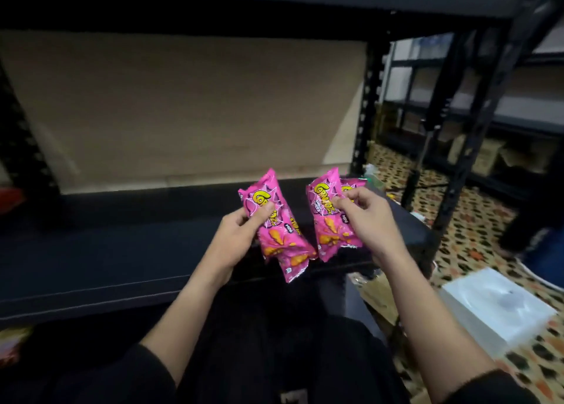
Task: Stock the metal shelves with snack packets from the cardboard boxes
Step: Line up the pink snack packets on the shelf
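One black metal shelf (91, 251) spans the view, its dark deck running from the left edge to an upright post at the right, with a beige panel (183, 104) standing behind it. Right of the shelf, a patterned floor (476, 220) stretches back to a second dark rack (457, 98), too blurred to make out what it carries. A white box (494, 309) lies on that floor, near the shelf's right front corner.

Over the right half of the shelf's deck, a person in black sleeves holds up both hands. The left hand (235, 239) grips two pink snack packets (274, 236), its thumb pressed across the face of the front one while the other sits behind it and juts out lower. The right hand (366, 217) grips a second pair of packets (328, 220), with its fingers curled over their right edge; only a corner of the rear packet shows. Both pairs stand roughly upright, leaning slightly, side by side but apart, just above the shelf's front edge
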Demonstrator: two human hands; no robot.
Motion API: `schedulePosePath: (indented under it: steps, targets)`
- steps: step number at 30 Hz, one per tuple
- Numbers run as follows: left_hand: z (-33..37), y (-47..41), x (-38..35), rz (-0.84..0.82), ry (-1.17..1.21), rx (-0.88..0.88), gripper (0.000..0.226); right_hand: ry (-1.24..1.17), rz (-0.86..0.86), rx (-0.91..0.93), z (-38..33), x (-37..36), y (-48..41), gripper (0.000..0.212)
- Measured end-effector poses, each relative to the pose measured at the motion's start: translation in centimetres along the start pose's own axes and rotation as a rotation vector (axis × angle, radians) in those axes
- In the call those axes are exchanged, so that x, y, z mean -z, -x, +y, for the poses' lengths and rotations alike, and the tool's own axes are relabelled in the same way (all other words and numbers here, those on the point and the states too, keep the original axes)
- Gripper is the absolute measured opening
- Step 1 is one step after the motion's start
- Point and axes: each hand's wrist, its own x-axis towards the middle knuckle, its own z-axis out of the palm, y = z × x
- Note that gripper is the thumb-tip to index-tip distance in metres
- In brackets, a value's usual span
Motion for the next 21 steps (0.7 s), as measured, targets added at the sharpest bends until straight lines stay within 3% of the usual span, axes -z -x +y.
schedulePosePath:
  steps: [12,17,21]
  targets:
    - [-1.3,-3.3,8.4,0.230,-0.032,0.093,0.030,0.296,-0.177,-0.148,-0.1,-9.4,-7.3,0.022]
    - [-1.7,-5.0,9.3,0.266,-0.032,0.108,0.029,0.508,-0.214,-0.114,0.1,-11.5,-8.4,0.015]
    - [-1.9,-6.5,9.4,0.258,-0.071,0.159,0.033,0.629,-0.254,-0.147,0.2,-11.9,-9.6,0.026]
